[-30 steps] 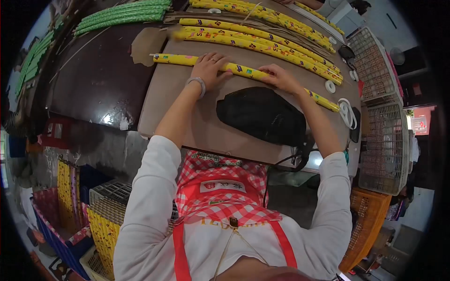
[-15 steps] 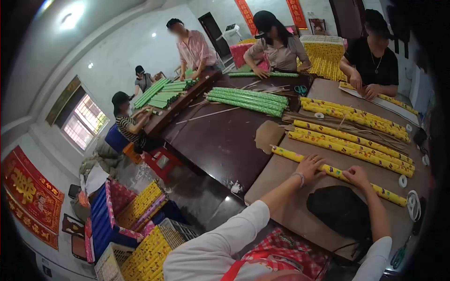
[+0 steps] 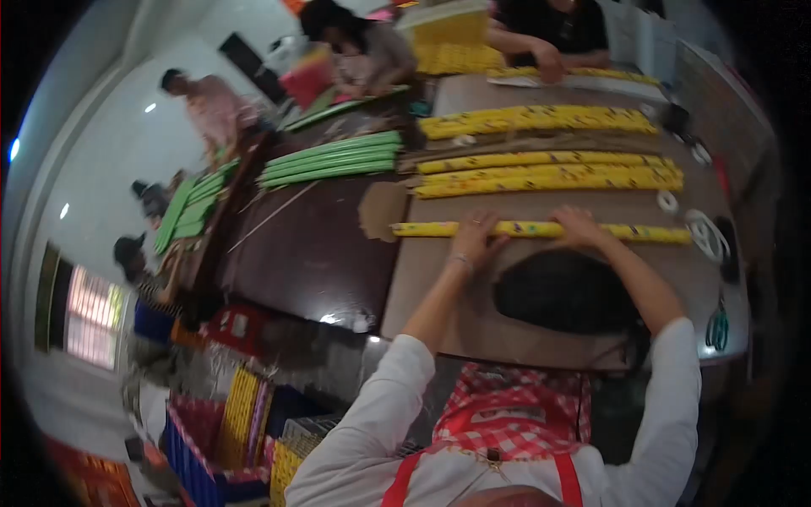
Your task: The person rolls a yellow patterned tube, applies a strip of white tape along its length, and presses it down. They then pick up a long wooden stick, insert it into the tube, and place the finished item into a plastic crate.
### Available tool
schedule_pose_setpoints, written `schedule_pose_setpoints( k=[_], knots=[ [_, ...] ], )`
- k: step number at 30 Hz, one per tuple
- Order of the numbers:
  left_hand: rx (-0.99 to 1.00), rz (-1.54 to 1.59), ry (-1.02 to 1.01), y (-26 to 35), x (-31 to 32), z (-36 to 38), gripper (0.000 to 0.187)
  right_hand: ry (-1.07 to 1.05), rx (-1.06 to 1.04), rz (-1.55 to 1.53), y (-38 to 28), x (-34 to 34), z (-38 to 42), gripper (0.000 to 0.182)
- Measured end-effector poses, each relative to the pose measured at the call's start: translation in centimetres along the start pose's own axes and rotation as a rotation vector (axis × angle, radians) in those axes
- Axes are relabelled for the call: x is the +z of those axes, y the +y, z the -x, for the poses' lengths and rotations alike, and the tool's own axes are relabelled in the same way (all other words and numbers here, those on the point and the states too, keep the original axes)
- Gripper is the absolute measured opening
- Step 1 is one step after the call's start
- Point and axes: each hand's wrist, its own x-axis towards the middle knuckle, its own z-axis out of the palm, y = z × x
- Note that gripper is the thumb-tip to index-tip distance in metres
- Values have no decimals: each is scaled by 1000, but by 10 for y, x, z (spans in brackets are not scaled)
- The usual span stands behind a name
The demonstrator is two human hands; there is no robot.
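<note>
A long yellow patterned tube (image 3: 528, 229) lies lengthwise across the brown table top in front of me. My left hand (image 3: 478, 238) is over its left-middle part, fingers on the far side and thumb on the near side. Further right, my right hand (image 3: 581, 228) is closed over the same tube in a similar way. Both palms face down, and the motion blurs the fingers a little. A black cloth item (image 3: 557, 291) lies between my forearms, close to the table's front edge. Beyond the tube rest bundles of similar yellow tubes (image 3: 549, 179).
Green tubes (image 3: 334, 159) lie on the dark table (image 3: 312, 245) to the left. White tape rolls (image 3: 667, 201) and teal-handled scissors (image 3: 717, 328) are at the right. Brown paper (image 3: 380, 211) touches the tube's left end. Several people work around the tables. A blue crate (image 3: 190, 460) stands at lower left.
My view has turned, so the tube now runs nearly level across it. My right hand has gone from a fingertip pinch to lying over the tube. Both hands stay on it.
</note>
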Motion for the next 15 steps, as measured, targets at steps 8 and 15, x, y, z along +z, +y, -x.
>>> schedule_pose_setpoints(
  k=[8,15],
  knots=[
    [49,-88,-67,-6,4,1,44,-12,-4,-115,-8,-22,26,49],
    [55,-153,-133,-6,3,1,47,430,139,-200,25,-59,147,29]
  ],
)
